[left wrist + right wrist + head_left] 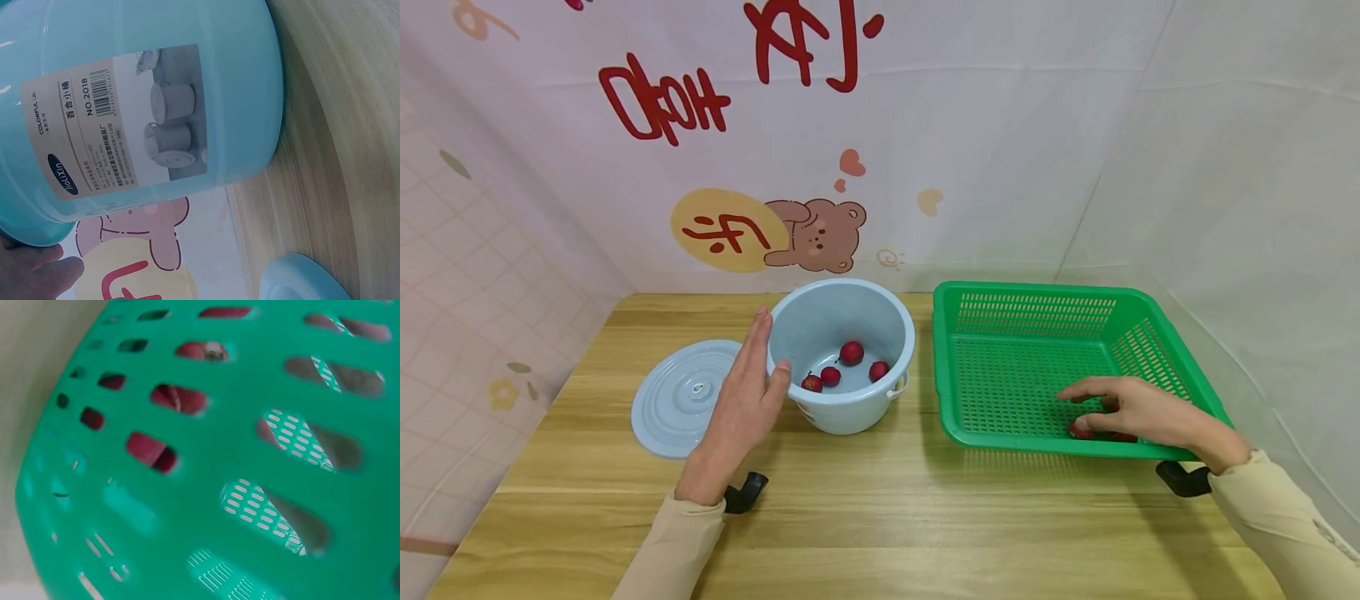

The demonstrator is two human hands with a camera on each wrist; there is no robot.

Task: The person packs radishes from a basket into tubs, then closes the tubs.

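Note:
My left hand (741, 408) stands at the near left side of a light blue bucket (842, 412), its fingers straight along the outside and its thumb at the rim. Several small round red fruits (852, 353) lie on the bucket's floor. Over in the green basket (955, 433), my right hand (1138, 408) is reaching down at the near right corner, fingers loosely bent and spread from the thumb. The thumb tip overlaps a red fruit (1081, 430). More red shows under the palm, partly hidden. Through the slots in the right wrist view, red fruit (178, 399) appears behind the basket wall (231, 444).
A round blue lid (658, 408) lies on the wooden table (865, 533) left of the bucket, partly behind my left hand. The bucket's white handle (898, 385) hangs on its right side. A printed cloth (1000, 150) rises behind the table.

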